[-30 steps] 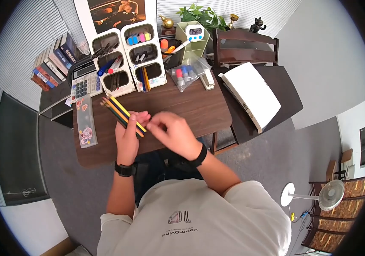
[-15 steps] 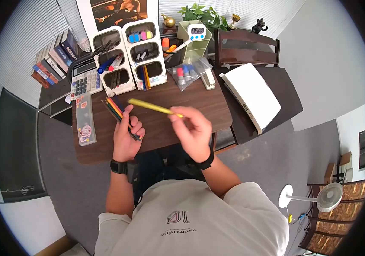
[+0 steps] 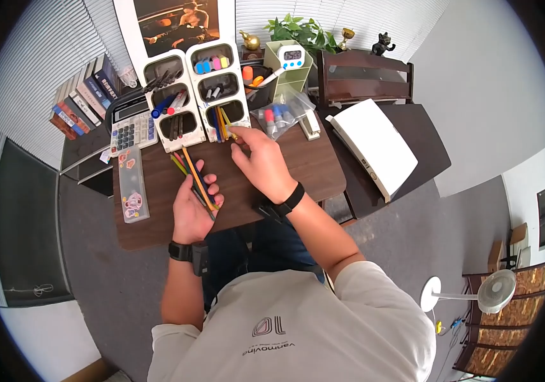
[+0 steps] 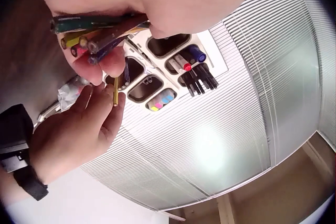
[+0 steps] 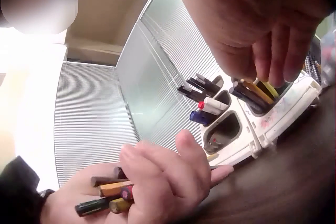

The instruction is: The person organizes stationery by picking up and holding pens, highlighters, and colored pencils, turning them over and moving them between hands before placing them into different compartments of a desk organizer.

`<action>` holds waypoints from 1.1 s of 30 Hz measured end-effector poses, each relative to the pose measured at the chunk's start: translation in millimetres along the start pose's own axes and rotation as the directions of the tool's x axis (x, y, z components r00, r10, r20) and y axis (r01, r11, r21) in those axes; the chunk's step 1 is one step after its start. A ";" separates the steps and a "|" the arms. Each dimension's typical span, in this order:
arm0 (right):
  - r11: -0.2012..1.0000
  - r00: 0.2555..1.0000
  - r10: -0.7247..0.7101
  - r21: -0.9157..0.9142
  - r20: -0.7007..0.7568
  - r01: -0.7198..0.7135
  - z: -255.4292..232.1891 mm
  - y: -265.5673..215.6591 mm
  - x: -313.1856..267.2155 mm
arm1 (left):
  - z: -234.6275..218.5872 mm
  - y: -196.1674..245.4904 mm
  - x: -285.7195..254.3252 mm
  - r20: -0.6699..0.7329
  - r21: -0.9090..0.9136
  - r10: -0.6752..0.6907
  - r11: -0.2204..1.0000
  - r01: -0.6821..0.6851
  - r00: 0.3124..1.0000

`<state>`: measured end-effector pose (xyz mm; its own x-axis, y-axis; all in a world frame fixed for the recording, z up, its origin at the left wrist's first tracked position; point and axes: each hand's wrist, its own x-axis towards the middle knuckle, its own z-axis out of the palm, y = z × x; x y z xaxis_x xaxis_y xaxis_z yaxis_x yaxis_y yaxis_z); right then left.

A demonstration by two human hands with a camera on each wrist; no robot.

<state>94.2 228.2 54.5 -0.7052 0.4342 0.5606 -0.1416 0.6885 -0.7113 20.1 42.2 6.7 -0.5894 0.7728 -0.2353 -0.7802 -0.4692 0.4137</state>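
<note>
My left hand (image 3: 189,215) grips a bundle of several colored pencils (image 5: 107,195) above the front of the desk, their upper ends pointing away from me. Up at the white organizer (image 3: 197,132), my right hand (image 3: 265,162) pinches a yellow pencil (image 4: 116,94) by its near end. The pencil's far part is inside the bottom right compartment, beside the blue and orange pencils (image 5: 254,92) standing there. In the right wrist view, the right fingertips overlap that compartment's opening.
Other compartments hold black pens, markers (image 3: 173,103) and highlighters (image 3: 212,64). Left are a calculator (image 3: 133,134) and a stickered clear case (image 3: 132,188). A bag of small bottles (image 3: 277,118) and a stapler (image 3: 310,125) lie right, before a timer (image 3: 291,56). A white box (image 3: 374,146) rests farther right.
My right hand drew the yellow pencil from the left hand's bundle, then carried it forward into the organizer's bottom right compartment. The left hand kept the other pencils, which shifted in its grip.
</note>
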 end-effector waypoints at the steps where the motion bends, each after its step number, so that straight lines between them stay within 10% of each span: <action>1: 1.000 1.000 -0.005 0.001 0.003 0.005 1.7 -0.3 1.2 | -1.1 -0.3 0.4 0.001 -0.002 0.005 1.000 -0.005 1.000; 12: 0.989 0.997 0.012 -0.146 -0.071 -0.022 2.3 -9.8 -11.6 | -3.6 -5.1 -0.5 0.029 0.115 0.125 0.985 -0.127 0.992; 17: 0.987 0.969 0.160 -0.017 0.190 -0.160 -7.8 -39.9 -51.6 | -5.0 -8.0 2.8 0.004 0.121 0.179 0.977 -0.178 0.984; 23: 0.993 0.981 0.095 -0.082 0.170 -0.082 7.9 -29.7 -70.6 | 1.3 -7.3 0.2 0.029 0.145 0.144 0.978 -0.147 0.989; 28: 0.984 0.988 0.125 0.137 -0.092 -0.112 -9.7 -49.4 -66.8 | -4.5 -8.0 1.9 -0.023 0.116 0.156 0.982 -0.152 0.988; 33: 0.895 0.936 0.173 0.446 -0.308 -0.019 -39.0 -41.4 -60.6 | -30.5 1.0 9.1 0.285 -0.067 0.054 0.997 -0.036 0.957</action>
<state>169.9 196.0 66.6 -0.4706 0.7039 0.5321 -0.4236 0.3488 -0.8360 7.5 35.7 -21.9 -0.5462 0.8363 0.0477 -0.7709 -0.5242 0.3619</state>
